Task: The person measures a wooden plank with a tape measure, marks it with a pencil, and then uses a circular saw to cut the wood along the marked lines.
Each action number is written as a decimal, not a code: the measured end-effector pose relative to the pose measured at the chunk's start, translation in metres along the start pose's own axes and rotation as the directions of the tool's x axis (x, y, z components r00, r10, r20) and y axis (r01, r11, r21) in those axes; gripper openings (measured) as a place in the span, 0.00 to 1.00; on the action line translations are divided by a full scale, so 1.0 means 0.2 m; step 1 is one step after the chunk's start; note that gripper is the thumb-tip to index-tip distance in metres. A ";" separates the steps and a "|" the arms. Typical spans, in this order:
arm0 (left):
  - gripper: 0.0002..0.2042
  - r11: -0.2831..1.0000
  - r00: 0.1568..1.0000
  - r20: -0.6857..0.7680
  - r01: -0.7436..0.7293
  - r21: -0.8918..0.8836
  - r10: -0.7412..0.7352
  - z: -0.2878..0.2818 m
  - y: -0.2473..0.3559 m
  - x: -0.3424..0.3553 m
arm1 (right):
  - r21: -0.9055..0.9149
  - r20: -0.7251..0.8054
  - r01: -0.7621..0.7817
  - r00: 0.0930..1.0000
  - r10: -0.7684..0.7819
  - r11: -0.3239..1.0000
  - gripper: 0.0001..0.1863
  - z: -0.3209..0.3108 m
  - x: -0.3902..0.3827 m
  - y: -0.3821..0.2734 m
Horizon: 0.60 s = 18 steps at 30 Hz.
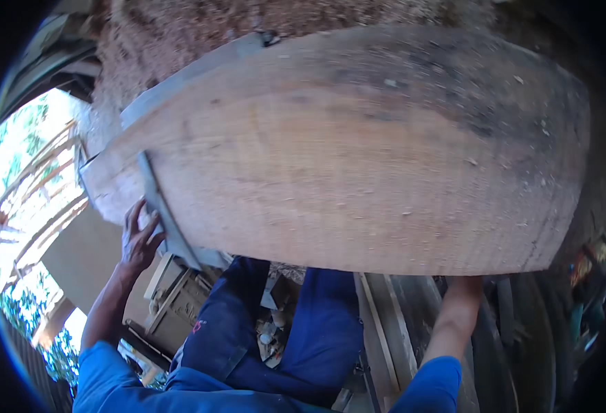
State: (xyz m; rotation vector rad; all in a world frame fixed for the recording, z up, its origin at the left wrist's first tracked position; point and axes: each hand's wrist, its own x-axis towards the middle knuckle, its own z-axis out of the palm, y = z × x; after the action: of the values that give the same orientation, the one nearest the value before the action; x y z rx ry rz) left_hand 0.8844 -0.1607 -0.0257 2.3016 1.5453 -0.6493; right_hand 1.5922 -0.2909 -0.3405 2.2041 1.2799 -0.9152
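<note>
While the wide, pale-brown wooden board (330,179) spans the scene from left to right, its near edge runs just beyond the dark-blue trouser legs (320,316), and its curved far edge borders reddish-brown wood shavings (179,41). Between the two ends its face stretches broadly, flecked with loose chips and blackened at the far right. Near the narrower left end, a flat, straight grey bar (168,221) lies across the board, its near tip jutting past the near edge. The left hand (140,244) is at the bar's left side, fingers spread; whether they touch it I cannot tell. Toward the right, the bare right forearm (450,323) reaches beneath the near edge; the board hides the right hand, so I cannot tell its fingers' state.
</note>
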 end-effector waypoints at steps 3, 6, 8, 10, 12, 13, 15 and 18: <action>0.30 0.996 0.995 -0.039 -0.089 0.017 0.090 0.02 -0.06 0.00 | 0.029 -0.070 0.007 0.998 -0.005 1.000 0.23 -0.09 -0.08 -0.05; 0.33 0.984 0.978 -0.110 -0.175 0.031 0.177 0.04 -0.15 -0.05 | 0.141 -0.233 0.120 0.969 -0.085 0.983 0.23 -0.13 -0.25 -0.18; 0.32 0.971 0.957 -0.161 -0.238 0.034 0.240 0.05 -0.16 0.00 | 0.254 -0.283 0.119 0.958 -0.044 0.960 0.22 -0.13 -0.43 -0.28; 0.32 0.944 0.916 -0.232 -0.326 0.039 0.326 0.08 -0.22 0.02 | 0.364 -0.194 -0.029 0.975 0.106 0.931 0.22 -0.18 -0.59 -0.36; 0.33 0.917 0.876 -0.314 -0.397 -0.044 0.365 0.14 -0.26 0.07 | 0.412 -0.392 0.091 0.916 0.086 0.907 0.21 -0.13 -0.75 -0.40; 0.33 0.892 0.852 -0.363 -0.440 -0.105 0.377 0.16 -0.25 0.09 | 0.426 -0.441 0.129 0.894 0.080 0.896 0.21 -0.11 -0.83 -0.40; 0.32 0.882 0.839 -0.405 -0.450 -0.139 0.364 0.19 -0.28 0.07 | 0.878 -0.057 -0.086 0.958 0.281 0.471 0.22 -0.16 -1.05 -0.64; 0.30 0.893 0.827 -0.441 -0.436 -0.114 0.347 0.22 -0.25 0.06 | 0.977 -0.073 0.004 0.947 0.312 0.215 0.14 -0.23 -1.45 -0.95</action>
State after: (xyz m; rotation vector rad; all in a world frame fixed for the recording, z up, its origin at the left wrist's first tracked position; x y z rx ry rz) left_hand 0.8329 -0.1532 -0.0696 2.5805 1.1436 0.1142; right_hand 1.3376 -0.3409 -0.1061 3.4352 0.4074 -1.7156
